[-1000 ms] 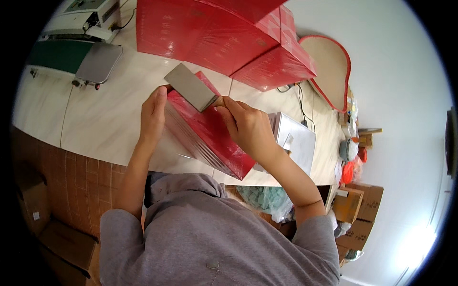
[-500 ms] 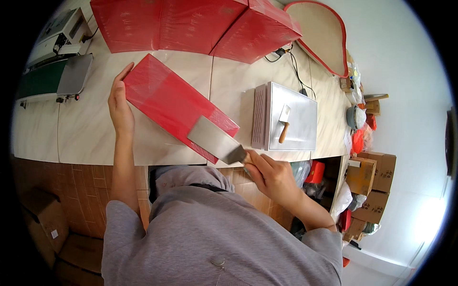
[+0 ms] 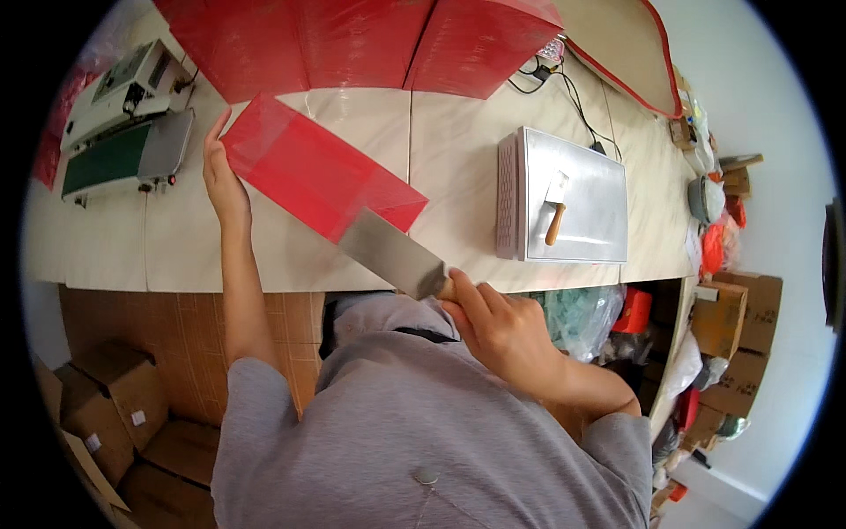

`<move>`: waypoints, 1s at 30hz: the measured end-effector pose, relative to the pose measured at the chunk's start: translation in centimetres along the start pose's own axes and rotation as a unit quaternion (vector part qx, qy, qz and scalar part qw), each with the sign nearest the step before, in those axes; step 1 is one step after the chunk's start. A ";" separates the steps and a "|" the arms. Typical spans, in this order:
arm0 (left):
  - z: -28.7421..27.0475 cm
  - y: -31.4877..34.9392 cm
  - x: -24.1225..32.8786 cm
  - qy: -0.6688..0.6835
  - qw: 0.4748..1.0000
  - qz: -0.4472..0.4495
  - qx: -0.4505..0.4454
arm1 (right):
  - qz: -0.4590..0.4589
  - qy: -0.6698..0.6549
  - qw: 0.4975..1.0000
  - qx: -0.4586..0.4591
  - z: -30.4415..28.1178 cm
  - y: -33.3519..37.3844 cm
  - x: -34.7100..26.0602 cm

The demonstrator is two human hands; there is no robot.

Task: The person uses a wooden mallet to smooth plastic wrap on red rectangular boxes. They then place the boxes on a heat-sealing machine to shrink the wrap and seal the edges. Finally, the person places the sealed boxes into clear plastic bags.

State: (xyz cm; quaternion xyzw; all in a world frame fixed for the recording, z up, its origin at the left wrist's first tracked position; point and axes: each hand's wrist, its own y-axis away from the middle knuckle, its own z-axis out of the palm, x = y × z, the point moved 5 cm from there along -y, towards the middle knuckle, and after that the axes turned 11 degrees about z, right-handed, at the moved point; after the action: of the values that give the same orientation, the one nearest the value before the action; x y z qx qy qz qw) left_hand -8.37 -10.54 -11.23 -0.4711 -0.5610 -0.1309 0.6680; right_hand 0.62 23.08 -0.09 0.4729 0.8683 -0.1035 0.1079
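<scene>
A long red box, covered in clear film, lies slantwise above the pale tabletop. Its far left end rests in my left hand, whose fingers reach along that end. My right hand is closed round the handle of a broad scraper with a flat metal blade. The blade's tip overlaps the box's near long edge, toward its right end; whether it presses on the film there I cannot tell.
Large red film-wrapped boxes stand along the back. A flat metal-topped unit at right bears a small wooden-handled scraper. Cables lie behind it. A machine with a green belt stands at left, cardboard boxes below.
The scraper blade has slid slightly toward the box's near edge. My left hand stays at the box's end, and the box looks tilted a little differently. The whole view has shifted.
</scene>
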 end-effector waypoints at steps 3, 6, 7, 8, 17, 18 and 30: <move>-1.1 -0.3 -0.6 -0.016 1.000 0.021 0.003 | -0.023 0.008 1.000 0.010 0.5 -1.7 -0.7; -0.7 -0.7 -1.0 -0.018 0.998 0.051 -0.022 | -0.028 -0.050 0.998 0.020 0.4 -1.1 0.9; -0.7 -0.6 -1.2 -0.016 0.998 0.049 -0.026 | -0.029 -0.079 0.996 0.012 0.1 -0.3 1.8; -1.1 -0.8 -1.8 0.019 0.999 0.044 -0.022 | -0.029 -0.107 0.994 0.004 0.0 0.4 2.8; -0.3 -0.3 -1.7 0.045 0.999 -0.022 0.012 | 0.415 -0.467 0.777 0.070 20.5 8.7 19.3; -0.5 -0.4 -1.5 0.045 0.998 -0.031 0.014 | 0.455 -0.540 0.706 0.058 24.3 8.6 19.8; -2.0 -0.7 -3.7 0.044 0.996 -0.073 0.009 | 0.433 -0.606 0.625 0.234 22.8 2.7 19.5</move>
State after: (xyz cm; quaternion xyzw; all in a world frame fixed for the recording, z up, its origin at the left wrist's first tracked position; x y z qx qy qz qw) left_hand -8.85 -13.76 -14.01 -0.4167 -0.5652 -0.1954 0.6846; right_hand -5.42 33.67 -27.68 0.6344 0.2483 -0.5076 0.5275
